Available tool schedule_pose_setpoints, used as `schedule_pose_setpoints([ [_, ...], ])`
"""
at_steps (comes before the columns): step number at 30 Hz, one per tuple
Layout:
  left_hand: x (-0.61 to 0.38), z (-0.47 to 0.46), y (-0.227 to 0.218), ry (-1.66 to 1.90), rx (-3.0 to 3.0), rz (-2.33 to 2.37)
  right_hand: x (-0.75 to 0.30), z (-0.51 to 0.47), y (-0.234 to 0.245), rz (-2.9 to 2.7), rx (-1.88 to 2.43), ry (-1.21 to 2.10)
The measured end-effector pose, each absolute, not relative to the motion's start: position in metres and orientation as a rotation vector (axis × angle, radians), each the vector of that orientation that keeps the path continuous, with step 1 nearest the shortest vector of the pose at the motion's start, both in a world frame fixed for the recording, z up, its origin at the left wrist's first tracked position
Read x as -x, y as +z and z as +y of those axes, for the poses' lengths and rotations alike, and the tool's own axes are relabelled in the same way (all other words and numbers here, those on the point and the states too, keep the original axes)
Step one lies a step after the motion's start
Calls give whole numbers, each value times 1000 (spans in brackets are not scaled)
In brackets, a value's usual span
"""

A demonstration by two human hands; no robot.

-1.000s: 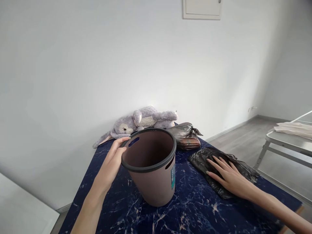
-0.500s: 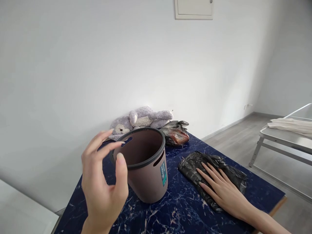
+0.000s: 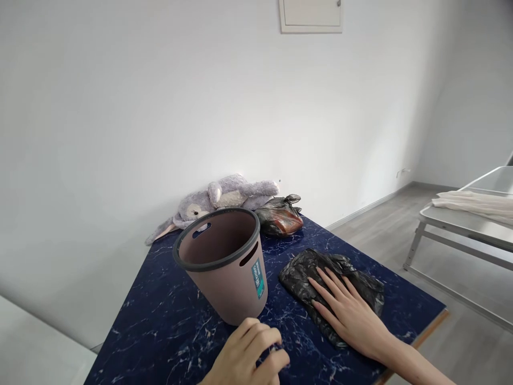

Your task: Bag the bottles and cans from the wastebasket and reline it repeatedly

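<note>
My right hand lies flat with fingers stretched out on a crumpled black plastic bag, pressing it to the table. Loosely curled, with a gap between fingers and thumb, my left hand hovers near the front of the table and holds nothing. Just beyond it stands a brownish-pink garbage bin, upright, with a dark rim, slotted handles and a teal label. The black bag is to the right of the bin, apart from it. No bag lines the visible part of the bin's inside.
Behind the bin, a grey plush toy lies against the wall. Beside it sits a knotted dark bag with something reddish-brown inside. The table has a blue marbled top. At right, a folding frame bed carries pale cloth.
My left hand has moved down and right, from beside the bin's rim to in front of its base, fingers curling. My right hand stays flat on the bag. The view has shifted slightly.
</note>
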State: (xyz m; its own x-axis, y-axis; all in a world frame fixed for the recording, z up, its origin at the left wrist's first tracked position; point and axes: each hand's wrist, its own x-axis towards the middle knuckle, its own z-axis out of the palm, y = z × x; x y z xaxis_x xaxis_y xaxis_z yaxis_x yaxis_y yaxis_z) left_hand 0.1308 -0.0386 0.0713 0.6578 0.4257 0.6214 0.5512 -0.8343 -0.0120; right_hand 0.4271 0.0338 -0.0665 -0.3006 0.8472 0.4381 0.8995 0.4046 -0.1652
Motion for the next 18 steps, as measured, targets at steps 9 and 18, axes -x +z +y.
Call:
schedule_pose_setpoints([
  [9,-114,-19,48,-882,2881,-1094,-395,6,-58,-2237,1459,-121],
  [18,-117,-14,43,-703,2968,-1415,-370,-21,-54,-2198,1483,-103],
])
